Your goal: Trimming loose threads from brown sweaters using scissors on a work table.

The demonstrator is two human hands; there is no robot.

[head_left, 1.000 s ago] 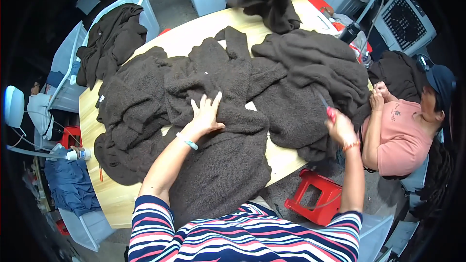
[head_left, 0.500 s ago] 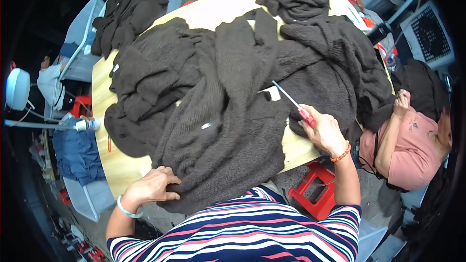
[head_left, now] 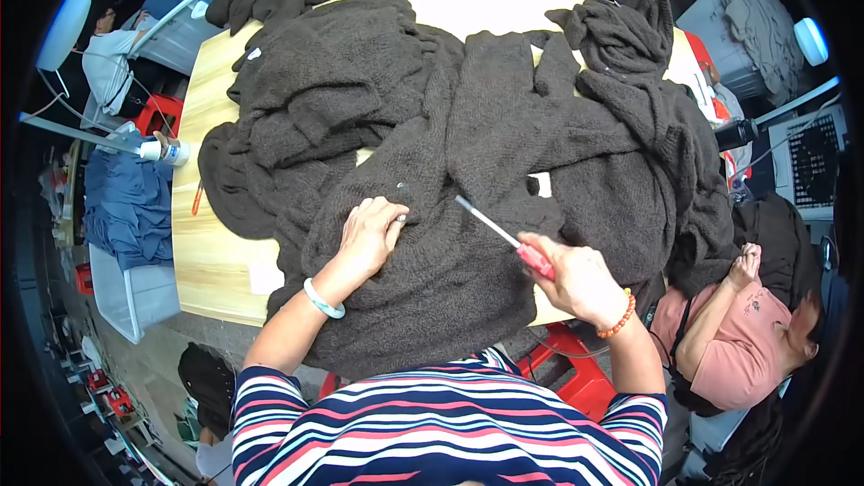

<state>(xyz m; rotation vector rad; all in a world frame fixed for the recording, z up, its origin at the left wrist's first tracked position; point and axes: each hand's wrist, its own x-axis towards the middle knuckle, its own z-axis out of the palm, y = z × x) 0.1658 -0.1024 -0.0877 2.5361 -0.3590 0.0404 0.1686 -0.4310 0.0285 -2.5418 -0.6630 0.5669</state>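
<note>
A dark brown knit garment (head_left: 423, 306) lies spread over the near part of the table, its lower edge against my striped shirt. My left hand (head_left: 369, 238) rests on it, fingers bent and pinching the knit; a small shiny spot shows at the fingertips. Just beyond them a small pale spot (head_left: 402, 186) marks the fabric. In my right hand (head_left: 580, 281) is a red-handled tool (head_left: 535, 259) with a thin straight metal shaft, like a screwdriver. Its tip points up and left, over the garment's middle. Whether the tip touches the knit I cannot tell.
More dark brown knits (head_left: 621, 216) are heaped on the light wooden table (head_left: 216, 279). An orange pen-like stick (head_left: 197, 199) and a white bottle (head_left: 166, 150) are at the left edge. A person in pink (head_left: 747, 324) sits at right; red stools (head_left: 585, 378) stand below.
My left hand has moved from the garment's near left edge up and right onto its middle. The red-handled tool has shifted left and lower with my right hand. The whole view has shifted.
</note>
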